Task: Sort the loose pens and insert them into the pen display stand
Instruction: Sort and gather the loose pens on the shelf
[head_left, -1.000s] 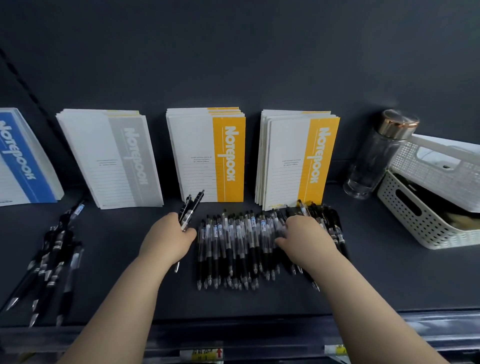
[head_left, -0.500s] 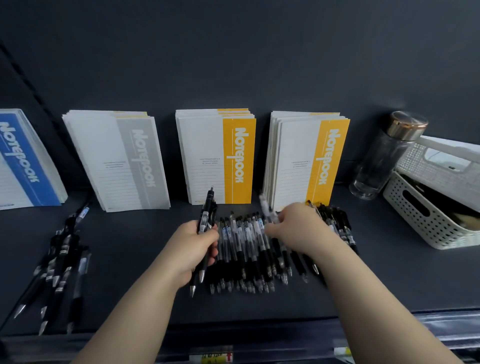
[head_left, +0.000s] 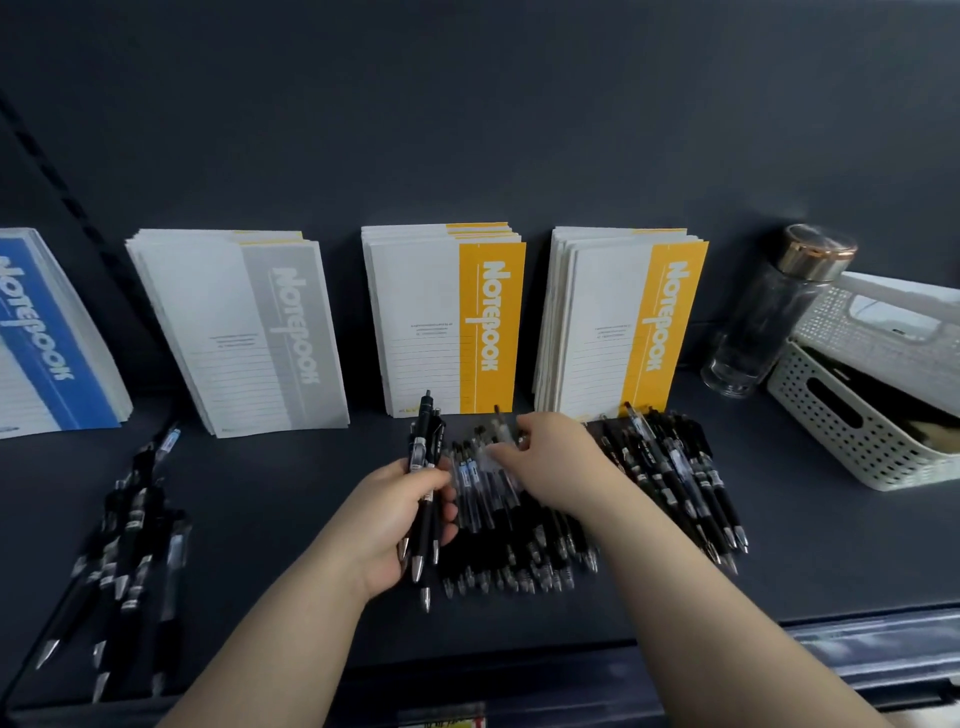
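A dense row of loose black and clear pens (head_left: 524, 540) lies on the dark shelf, tips toward me. My left hand (head_left: 395, 525) grips a small bundle of black pens (head_left: 425, 452), upright at the row's left edge. My right hand (head_left: 558, 467) hovers over the row's far end, and its fingertips pinch a blurred clear pen (head_left: 497, 435) close to the left hand's bundle. A second group of black pens (head_left: 675, 467) lies just right of my right wrist. A third group (head_left: 130, 525) lies at the far left. No display stand is in view.
Stacks of notebooks lean on the back wall: blue (head_left: 36, 332), grey (head_left: 244, 332), and two yellow (head_left: 447, 317) (head_left: 623, 322). A glass bottle (head_left: 774, 312) and a white perforated basket (head_left: 862, 415) stand at the right. The shelf's front edge (head_left: 779, 639) runs below my arms.
My left hand moved right with its pens, up to the row. My right hand left the right side of the row, lifted a pen and moved left toward the left hand.
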